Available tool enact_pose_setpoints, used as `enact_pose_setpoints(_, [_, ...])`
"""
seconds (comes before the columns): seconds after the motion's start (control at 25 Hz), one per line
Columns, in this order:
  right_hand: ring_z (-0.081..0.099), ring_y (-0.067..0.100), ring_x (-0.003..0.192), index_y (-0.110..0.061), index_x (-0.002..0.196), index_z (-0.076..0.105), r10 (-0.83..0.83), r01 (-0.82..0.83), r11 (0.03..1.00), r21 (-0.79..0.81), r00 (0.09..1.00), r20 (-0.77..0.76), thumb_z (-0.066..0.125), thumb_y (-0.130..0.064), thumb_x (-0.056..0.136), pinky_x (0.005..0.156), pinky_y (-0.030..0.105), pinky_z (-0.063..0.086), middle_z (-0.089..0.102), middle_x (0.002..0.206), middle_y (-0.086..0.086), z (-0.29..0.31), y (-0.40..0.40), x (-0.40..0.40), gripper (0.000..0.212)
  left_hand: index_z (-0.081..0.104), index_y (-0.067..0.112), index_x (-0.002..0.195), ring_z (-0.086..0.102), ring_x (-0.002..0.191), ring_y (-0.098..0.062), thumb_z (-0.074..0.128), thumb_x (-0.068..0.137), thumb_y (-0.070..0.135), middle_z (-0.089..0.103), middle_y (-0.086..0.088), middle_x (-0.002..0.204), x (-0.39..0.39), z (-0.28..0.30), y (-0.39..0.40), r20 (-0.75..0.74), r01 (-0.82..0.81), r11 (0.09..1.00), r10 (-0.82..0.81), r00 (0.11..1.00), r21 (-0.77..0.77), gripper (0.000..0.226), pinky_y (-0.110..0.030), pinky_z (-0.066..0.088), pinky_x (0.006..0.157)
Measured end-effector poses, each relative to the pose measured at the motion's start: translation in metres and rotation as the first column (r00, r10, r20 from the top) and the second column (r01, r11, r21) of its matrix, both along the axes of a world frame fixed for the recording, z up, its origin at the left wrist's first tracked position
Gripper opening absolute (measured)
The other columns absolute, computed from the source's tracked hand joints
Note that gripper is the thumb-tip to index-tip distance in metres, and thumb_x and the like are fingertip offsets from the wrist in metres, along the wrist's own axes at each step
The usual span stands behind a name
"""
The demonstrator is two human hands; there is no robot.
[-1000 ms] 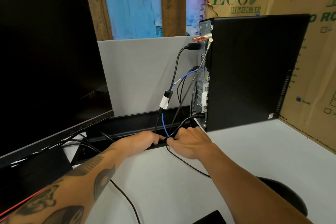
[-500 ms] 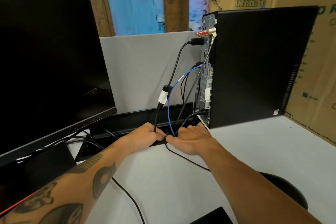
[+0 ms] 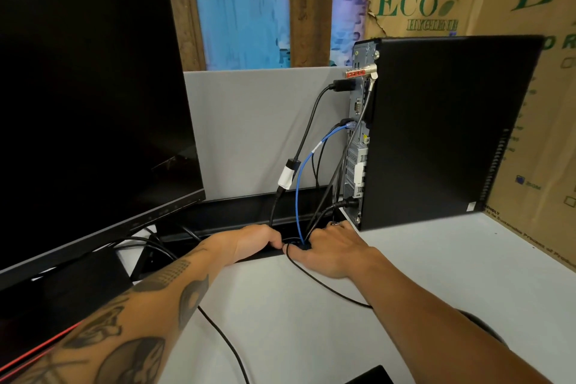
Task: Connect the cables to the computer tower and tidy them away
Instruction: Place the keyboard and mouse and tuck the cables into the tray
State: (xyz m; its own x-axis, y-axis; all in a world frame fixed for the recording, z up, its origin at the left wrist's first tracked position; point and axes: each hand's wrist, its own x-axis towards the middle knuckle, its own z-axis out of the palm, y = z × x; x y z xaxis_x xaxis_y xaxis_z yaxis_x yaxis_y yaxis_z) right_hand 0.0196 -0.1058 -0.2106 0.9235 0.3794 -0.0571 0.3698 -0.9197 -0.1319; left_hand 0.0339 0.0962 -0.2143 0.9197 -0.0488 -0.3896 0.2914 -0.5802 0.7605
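Note:
A black computer tower [image 3: 442,131] stands upright at the right of the white desk, its rear ports facing left. Several cables hang from those ports: a blue cable [image 3: 297,193], a black cable with a white-taped adapter [image 3: 286,176] and other black cables [image 3: 330,196]. They all drop into a black cable tray [image 3: 237,212] at the desk's back edge. My left hand [image 3: 249,241] rests on the tray's front lip, fingers curled over it. My right hand [image 3: 333,248] sits just right of it, fingers pressed on the cable bundle where it enters the tray.
A large black monitor [image 3: 90,109] fills the left side, with its base and loose cables beneath. A thin black cable [image 3: 324,287] runs across the white desk [image 3: 436,284] under my right arm. Cardboard boxes [image 3: 530,40] stand behind and right of the tower. A grey divider [image 3: 249,121] backs the desk.
Both hands stay at the tray opening. My right hand's fingers have shifted slightly on the cable bundle, and the blue cable now hangs straighter into the tray.

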Motion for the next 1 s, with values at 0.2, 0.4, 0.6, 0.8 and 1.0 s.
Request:
enact_pose_setpoints(0.2, [0.056, 0.026, 0.128, -0.015, 0.132, 0.064, -0.052, 0.083, 0.969, 0.232, 0.989, -0.136, 0.057, -0.046, 0.092, 0.106, 0.037, 0.047, 0.065, 0.132, 0.005, 0.013, -0.024, -0.020, 0.051, 0.073, 0.005, 0.104, 0.067, 0.095, -0.022, 0.064, 0.080, 0.035, 0.074, -0.014, 0.109, -0.021, 0.007, -0.005, 0.159, -0.027, 0.997, 0.016, 0.987, 0.069, 0.039, -0.042, 0.055, 0.090])
enact_pose_setpoints(0.4, [0.048, 0.017, 0.138, -0.025, 0.142, 0.057, -0.014, 0.014, 0.921, 0.389, 1.000, -0.005, 0.063, -0.031, 0.091, 0.111, 0.034, 0.042, 0.054, 0.147, -0.005, 0.021, -0.026, -0.067, 0.051, 0.066, 0.025, 0.118, 0.062, 0.110, -0.020, 0.062, 0.094, 0.034, 0.064, -0.001, 0.122, -0.075, 0.028, -0.007, 0.373, -0.018, 0.956, -0.097, 0.923, 0.292, 0.027, -0.041, 0.053, 0.100])
enact_pose_setpoints(0.6, [0.049, 0.016, 0.134, -0.037, 0.130, 0.062, 0.164, -0.109, 0.911, 0.397, 0.981, -0.107, 0.069, -0.054, 0.078, 0.109, 0.039, 0.044, 0.055, 0.142, -0.010, 0.033, -0.011, -0.137, 0.055, 0.054, 0.023, 0.146, 0.047, 0.136, -0.014, 0.061, 0.097, 0.052, 0.047, 0.008, 0.145, -0.162, 0.052, 0.014, 0.386, 0.041, 0.858, -0.273, 0.881, 0.512, 0.058, -0.036, 0.041, 0.113])
enact_pose_setpoints(0.8, [0.040, 0.019, 0.141, -0.046, 0.136, 0.056, 0.207, -0.167, 0.970, 0.177, 0.948, -0.240, 0.068, -0.066, 0.075, 0.114, 0.045, 0.034, 0.046, 0.152, -0.013, 0.052, -0.006, -0.195, 0.066, 0.053, 0.032, 0.144, 0.043, 0.136, -0.014, 0.057, 0.078, 0.084, 0.048, 0.013, 0.143, -0.268, 0.065, 0.006, 0.162, 0.220, 0.711, -0.427, 0.889, 0.668, 0.084, -0.040, 0.036, 0.115])
enact_pose_setpoints(1.0, [0.038, 0.019, 0.143, -0.062, 0.138, 0.043, 0.250, -0.239, 0.968, 0.078, 0.888, -0.386, 0.074, -0.073, 0.066, 0.116, 0.050, 0.030, 0.045, 0.150, -0.019, 0.071, -0.013, -0.240, 0.079, 0.019, 0.044, 0.158, 0.025, 0.145, -0.019, 0.063, 0.047, 0.099, 0.032, 0.011, 0.155, -0.337, 0.078, -0.016, -0.032, 0.333, 0.573, -0.471, 0.882, 0.749, 0.131, -0.047, 0.026, 0.120])
